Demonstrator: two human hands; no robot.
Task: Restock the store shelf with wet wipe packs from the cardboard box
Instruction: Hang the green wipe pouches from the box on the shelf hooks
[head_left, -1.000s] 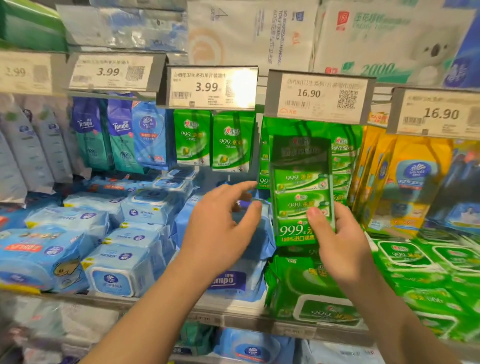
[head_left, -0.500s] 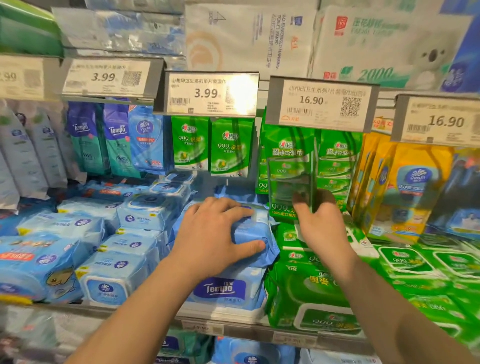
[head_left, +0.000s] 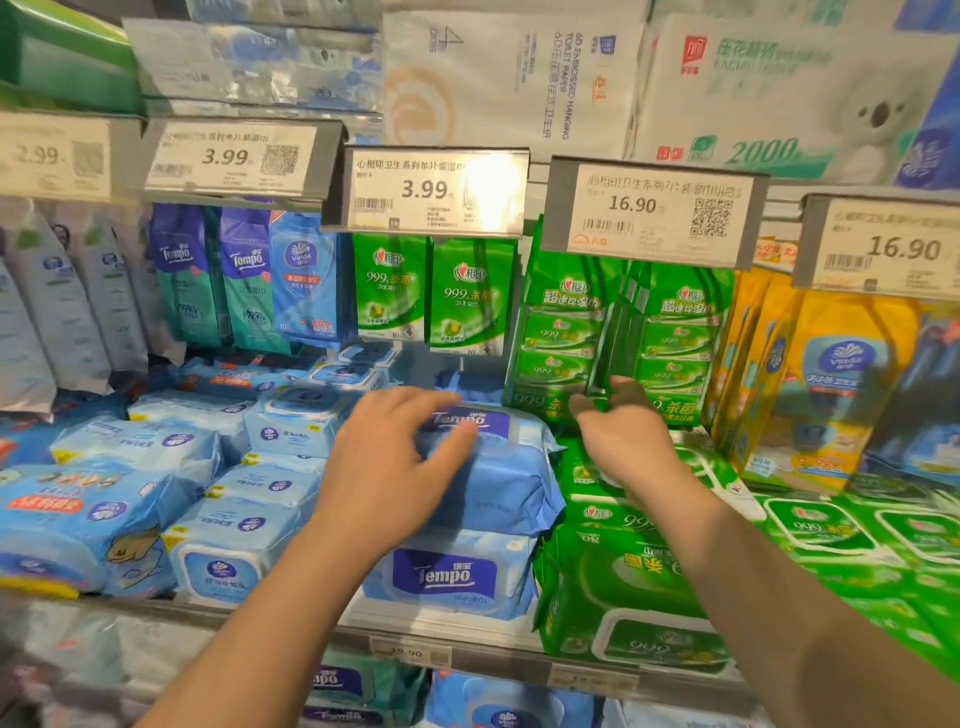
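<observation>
- My right hand (head_left: 621, 434) reaches up to the hanging green wet wipe pack (head_left: 605, 332), thumb and fingers closed on its lower edge; the hand is blurred, so I think it is a pinch, but I can't judge how firm.
- That pack hangs with its long axis vertical, under the 16.90 price tag (head_left: 649, 213). It is turned nearly edge-on to me, so I see a narrow glossy strip, not a flat face.
- It sits between two more hanging green multipacks: the left one (head_left: 558, 332) and the right one (head_left: 675, 338) both face forward, each a tall rectangle of shiny film with small packets stacked inside.
- My left hand (head_left: 395, 467) lies on the top blue Tempo pack (head_left: 498, 467), fingers spread and gently bent over its lid end, thumb along the front; it presses down rather than wrapping round.
- The Tempo pack is a soft, pillowy brick of matte blue film with a purple label and a clear flip lid, long axis running away from me into the shelf. It rests on a second Tempo pack (head_left: 447, 577) of the same shape.
- To the right, flat green wipe packs (head_left: 623, 582) with rounded white-rimmed lids lie stacked at the shelf edge (head_left: 467, 647).
- Yellow hanging packs (head_left: 831, 384) fill the hooks beyond the green ones.
</observation>
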